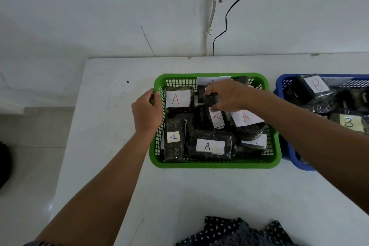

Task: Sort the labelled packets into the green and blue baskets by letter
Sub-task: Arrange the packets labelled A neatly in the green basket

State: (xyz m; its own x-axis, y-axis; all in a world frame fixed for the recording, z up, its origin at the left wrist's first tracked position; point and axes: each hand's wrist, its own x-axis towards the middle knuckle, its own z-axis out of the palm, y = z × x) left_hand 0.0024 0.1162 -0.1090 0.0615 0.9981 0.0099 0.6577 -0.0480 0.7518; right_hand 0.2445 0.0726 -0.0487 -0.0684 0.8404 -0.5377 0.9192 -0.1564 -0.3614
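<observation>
1. I see the dark packet [210,99] held in my right hand [226,96], just above the far middle of the green basket [216,163]; the fingers are curled around it and its label is hidden from me.
2. My right hand is closed in a pinch on that packet, with the forearm reaching in from the right across the basket's right rim.
3. My left hand [146,113] grips the left rim of the green basket, thumb inside the wall and fingers wrapped over the outside.
4. The green basket sits on the white table [111,126], near its middle, and holds many dark wrapped packets with white labels.
5. Labels I can read there all say A: one at the far left [178,99], one standing at the near left [173,136], one lying at the near middle [210,146], and two tilted ones right of centre [246,117].
6. A white sheet [212,79] leans against the far wall of the green basket, partly behind my right hand.
7. The blue basket [293,156] stands just right of the green one, cut off by the frame edge; a packet marked B [317,85] lies at its far side, and a nearer label [349,122] looks like a B too.
8. A black cable [226,24] hangs down the wall beyond the table.
9. Dotted dark fabric [235,231] shows at the near edge.
</observation>
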